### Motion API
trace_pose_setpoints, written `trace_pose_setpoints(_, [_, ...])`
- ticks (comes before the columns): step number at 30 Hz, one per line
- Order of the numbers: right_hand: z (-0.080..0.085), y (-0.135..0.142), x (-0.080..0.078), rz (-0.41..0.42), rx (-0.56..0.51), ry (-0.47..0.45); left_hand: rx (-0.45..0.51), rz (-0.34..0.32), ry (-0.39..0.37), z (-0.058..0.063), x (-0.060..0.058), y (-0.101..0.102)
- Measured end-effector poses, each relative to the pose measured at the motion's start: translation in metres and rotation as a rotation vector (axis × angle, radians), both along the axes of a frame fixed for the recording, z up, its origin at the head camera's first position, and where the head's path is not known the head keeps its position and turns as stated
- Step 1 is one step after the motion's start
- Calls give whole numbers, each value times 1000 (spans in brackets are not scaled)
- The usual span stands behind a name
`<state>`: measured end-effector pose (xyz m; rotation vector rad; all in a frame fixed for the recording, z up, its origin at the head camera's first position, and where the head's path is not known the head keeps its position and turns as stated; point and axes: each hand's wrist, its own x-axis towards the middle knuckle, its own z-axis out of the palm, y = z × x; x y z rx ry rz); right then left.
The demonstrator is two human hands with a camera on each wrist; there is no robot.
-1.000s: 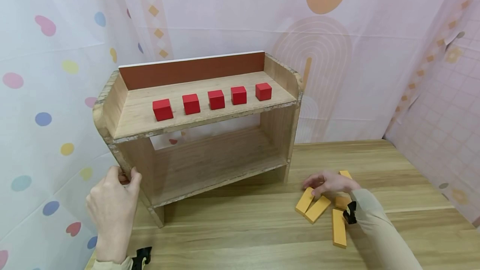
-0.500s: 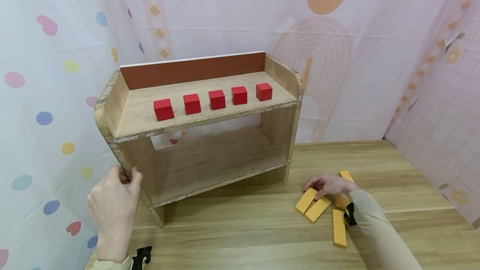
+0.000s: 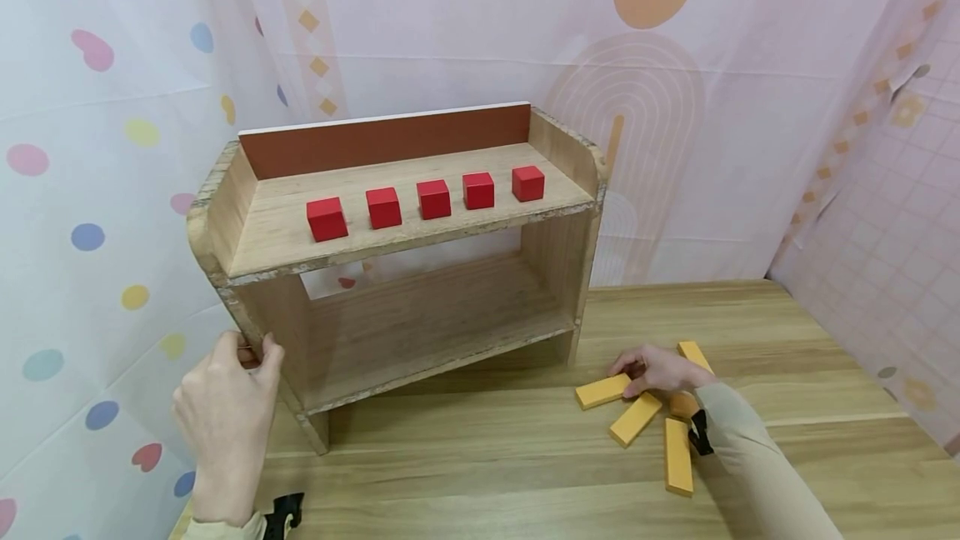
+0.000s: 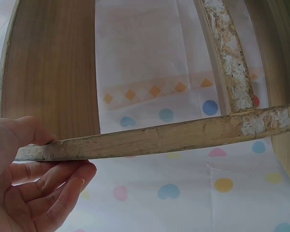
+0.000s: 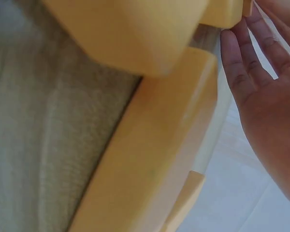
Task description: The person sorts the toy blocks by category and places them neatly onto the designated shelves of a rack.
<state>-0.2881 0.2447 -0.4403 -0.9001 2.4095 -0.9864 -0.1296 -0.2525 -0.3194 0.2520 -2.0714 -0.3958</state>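
Note:
A small two-tier wooden shelf [image 3: 435, 315] stands on the table. My left hand [image 3: 228, 415] grips the front edge of its left side panel; in the left wrist view, the thumb of the left hand [image 4: 43, 179] lies on one face of that panel [image 4: 150, 140] and the fingers on the other. Right of the shelf, my right hand [image 3: 656, 369] pinches the right end of a yellow block [image 3: 600, 392] close to the tabletop. Another yellow block [image 3: 635, 420] lies just in front of this hand. In the right wrist view, the right hand's fingertips [image 5: 230, 41] are at a block's end.
Several red cubes [image 3: 433, 200] stand in a row on the top shelf, before a brown back board [image 3: 390, 140]. More yellow blocks [image 3: 678, 457] lie by the right wrist, one block [image 3: 694, 354] behind it. Patterned cloth [image 3: 465, 23] hangs around the wooden table [image 3: 465, 473].
The pinched yellow block has turned, its free end swinging left, away from the neighbouring block. The left hand and the shelf have stayed in place.

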Motion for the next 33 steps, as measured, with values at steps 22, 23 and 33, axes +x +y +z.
trace_pose_setpoints(22, [4, -1, 5, -39, -85, 168, 26, 7, -17, 0, 0, 2])
trace_pose_setpoints(23, [4, -1, 5, -38, -88, 187, 26, 7, -16, 0, 0, 2])
trace_pose_setpoints(33, [16, -7, 11, -80, -85, 271, 16, 2, -9, 0, -1, 1])
